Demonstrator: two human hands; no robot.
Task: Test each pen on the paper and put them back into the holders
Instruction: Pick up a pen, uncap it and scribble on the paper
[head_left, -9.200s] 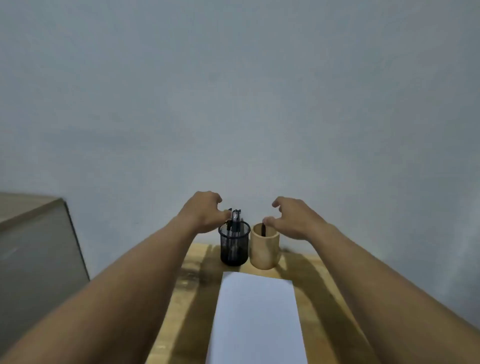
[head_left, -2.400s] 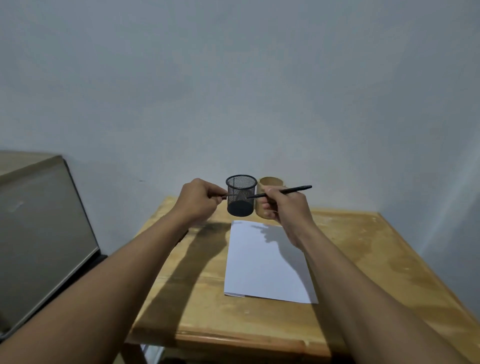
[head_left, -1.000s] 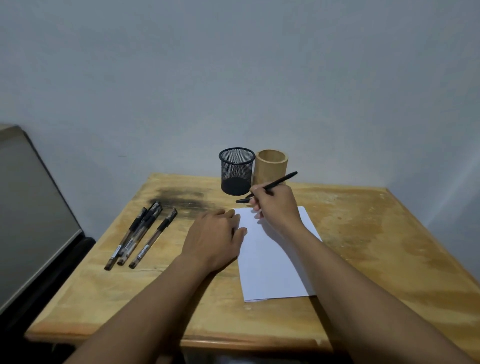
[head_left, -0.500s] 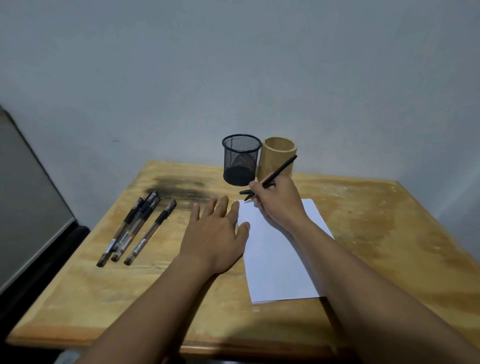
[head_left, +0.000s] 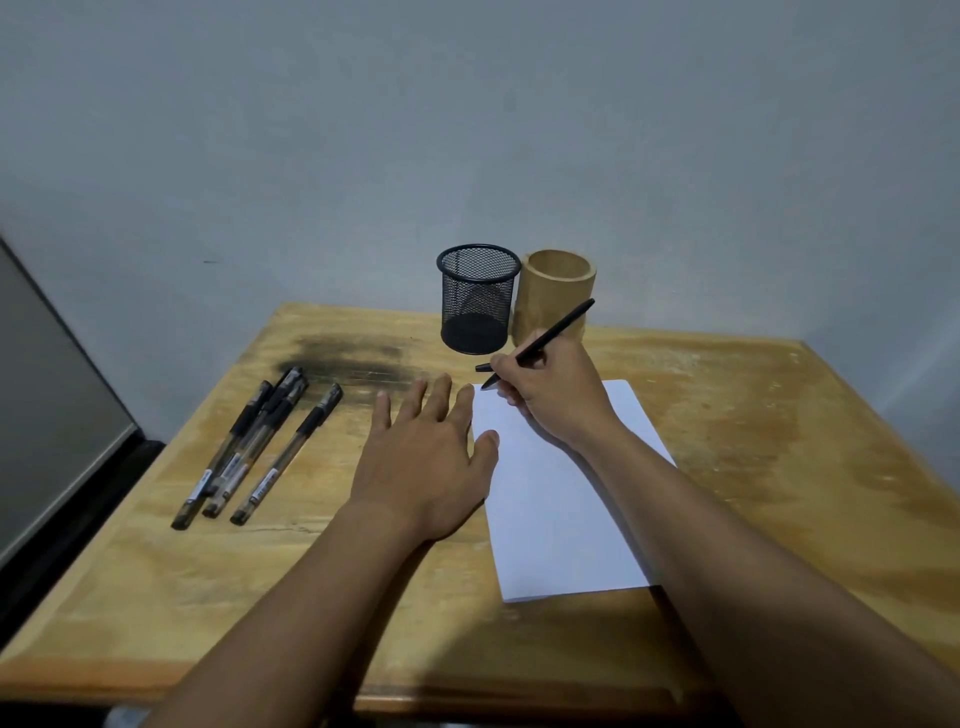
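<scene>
A white sheet of paper (head_left: 566, 499) lies on the wooden table (head_left: 753, 441). My right hand (head_left: 553, 395) grips a black pen (head_left: 558, 326), its tip touching the paper's far left corner. A small black cap (head_left: 483, 367) pokes out by my right fingers. My left hand (head_left: 426, 457) lies flat, fingers spread, on the table and the paper's left edge. Several clear pens with black caps (head_left: 254, 447) lie side by side at the left. A black mesh holder (head_left: 478, 299) and a bamboo holder (head_left: 556, 291) stand at the back; both look empty.
A dark scorch-like stain (head_left: 343, 358) marks the table behind the loose pens. A grey cabinet (head_left: 47, 405) stands close to the table's left side. A grey wall rises right behind the holders.
The pens that stood in the mesh holder now lie on the table at the left. My left hand has flattened by the paper's edge. My right hand lowered the pen tip to the paper.
</scene>
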